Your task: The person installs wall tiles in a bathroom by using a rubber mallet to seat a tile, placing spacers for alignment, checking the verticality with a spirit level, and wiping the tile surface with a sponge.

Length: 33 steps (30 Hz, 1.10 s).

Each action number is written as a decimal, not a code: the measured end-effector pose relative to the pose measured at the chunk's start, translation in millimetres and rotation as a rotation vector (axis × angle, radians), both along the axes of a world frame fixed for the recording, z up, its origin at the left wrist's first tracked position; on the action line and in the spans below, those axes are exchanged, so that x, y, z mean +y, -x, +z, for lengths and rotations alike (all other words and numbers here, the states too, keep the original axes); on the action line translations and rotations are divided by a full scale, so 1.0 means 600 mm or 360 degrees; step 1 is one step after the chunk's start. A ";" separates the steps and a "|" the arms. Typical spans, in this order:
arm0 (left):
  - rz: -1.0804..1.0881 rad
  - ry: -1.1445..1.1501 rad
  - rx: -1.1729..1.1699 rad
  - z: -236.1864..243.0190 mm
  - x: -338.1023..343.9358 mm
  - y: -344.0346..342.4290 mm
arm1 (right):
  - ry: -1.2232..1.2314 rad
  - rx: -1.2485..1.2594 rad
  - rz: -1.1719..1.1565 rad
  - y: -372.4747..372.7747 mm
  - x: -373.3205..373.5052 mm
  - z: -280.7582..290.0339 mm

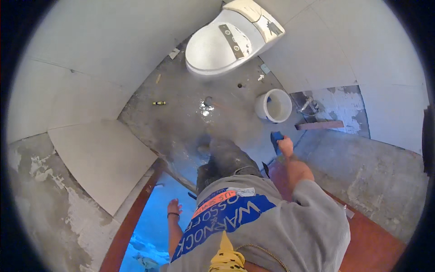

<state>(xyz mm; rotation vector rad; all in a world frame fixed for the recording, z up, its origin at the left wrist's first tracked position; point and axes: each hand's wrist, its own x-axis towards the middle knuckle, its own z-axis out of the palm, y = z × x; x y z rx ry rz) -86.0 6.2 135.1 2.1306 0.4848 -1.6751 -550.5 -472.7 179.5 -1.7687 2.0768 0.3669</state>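
Note:
My right hand (286, 146) reaches forward with its fingers closed round a dark blue, block-shaped thing (275, 138). Its exact kind is hard to make out. Just beyond it on the wet grey floor (181, 113) stands a white bucket (287, 119), with something small and blue inside its rim. Low beside my body on the left hangs my left hand (174, 207), fingers apart and holding nothing.
A toilet (199, 68) stands in the far corner with a spirit level (231, 41) across it. A small screwdriver-like tool (159, 103) lies on the floor. Large tiles (99, 158) cover the walls; a reddish strip (319, 125) sits by exposed pipe fittings (309, 105).

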 end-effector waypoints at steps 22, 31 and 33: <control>-0.1340 0.0792 -0.0444 -0.335 -0.892 0.615 | 0.0091 -0.1195 -0.0643 0.399 -0.476 -0.635; -0.0500 0.0907 -0.0202 -0.659 -1.222 1.039 | -0.0962 -0.2269 -0.1463 0.491 -0.465 -0.938; -0.0515 0.0813 -0.0173 -0.693 -1.239 1.067 | -0.0812 -0.2612 -0.1599 0.484 -0.462 -0.962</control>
